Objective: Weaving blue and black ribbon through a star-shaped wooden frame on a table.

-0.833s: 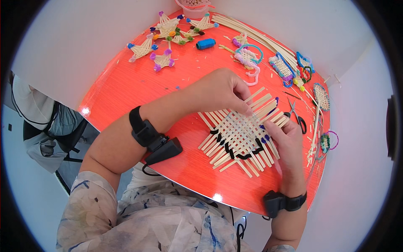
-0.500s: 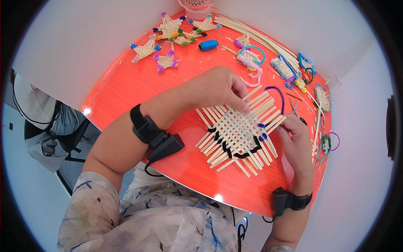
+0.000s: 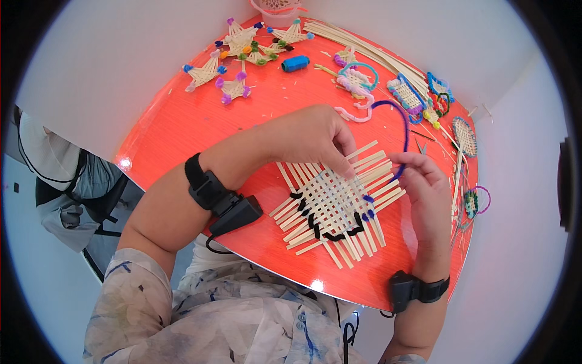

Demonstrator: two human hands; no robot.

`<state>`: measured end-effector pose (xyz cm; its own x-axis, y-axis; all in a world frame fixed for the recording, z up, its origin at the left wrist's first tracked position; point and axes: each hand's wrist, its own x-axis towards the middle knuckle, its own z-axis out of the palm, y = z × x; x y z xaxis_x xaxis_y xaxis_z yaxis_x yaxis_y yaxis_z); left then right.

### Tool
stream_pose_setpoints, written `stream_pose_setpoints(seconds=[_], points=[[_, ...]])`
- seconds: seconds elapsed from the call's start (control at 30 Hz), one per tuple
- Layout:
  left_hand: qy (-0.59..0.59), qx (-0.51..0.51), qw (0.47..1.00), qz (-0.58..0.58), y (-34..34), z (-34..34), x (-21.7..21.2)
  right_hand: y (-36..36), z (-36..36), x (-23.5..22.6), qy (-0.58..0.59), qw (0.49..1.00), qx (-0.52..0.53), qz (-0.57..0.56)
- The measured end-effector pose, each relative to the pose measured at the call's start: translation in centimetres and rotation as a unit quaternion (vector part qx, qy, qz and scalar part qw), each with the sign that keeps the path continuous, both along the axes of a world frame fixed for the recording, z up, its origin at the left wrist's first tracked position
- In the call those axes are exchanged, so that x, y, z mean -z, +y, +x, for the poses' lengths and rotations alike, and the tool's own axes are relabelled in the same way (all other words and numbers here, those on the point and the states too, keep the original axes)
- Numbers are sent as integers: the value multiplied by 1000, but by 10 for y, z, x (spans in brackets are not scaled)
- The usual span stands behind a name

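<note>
A woven mat of pale bamboo strips (image 3: 330,200) slants above the red table, its loose strip ends fanning out. My left hand (image 3: 321,136) grips the mat's upper edge between thumb and fingers. Black pipe cleaner (image 3: 333,237) laces through the strips along the near edges. At the right edge, a purple pipe cleaner (image 3: 405,127) is woven in for a few short stitches, and its long free part arches up. My right hand (image 3: 422,182) pinches this purple length close to the right strip ends. Where the left fingers pass under the mat is hidden.
Star-shaped woven pieces (image 3: 203,73) lie at the far left beside a blue thread spool (image 3: 295,64). Small trimmed weavings (image 3: 405,96), scissors (image 3: 422,147) and long loose strips (image 3: 370,45) line the right and back. A pink basket (image 3: 280,12) stands behind.
The mat has shifted slightly left and toward me. My right hand has taken the purple pipe cleaner, whose loop now arches higher above the strip ends.
</note>
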<state>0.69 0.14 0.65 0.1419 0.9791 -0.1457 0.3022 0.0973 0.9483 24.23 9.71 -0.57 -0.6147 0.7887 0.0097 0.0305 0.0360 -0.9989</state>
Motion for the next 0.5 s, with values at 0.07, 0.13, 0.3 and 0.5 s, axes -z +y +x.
stream_pose_setpoints(seconds=[0.07,0.13,0.3,0.5], points=[[15,7,1000,3,-1,1,-3,7,6,-4,68,995,6,-76],[29,15,999,5,-2,1,-4,13,11,0,157,979,26,-126],[-20,69,997,-26,-3,0,-4,13,11,-3,134,974,-44,-178],[16,74,997,-30,-1,5,2,0,5,-7,167,978,-51,-116]])
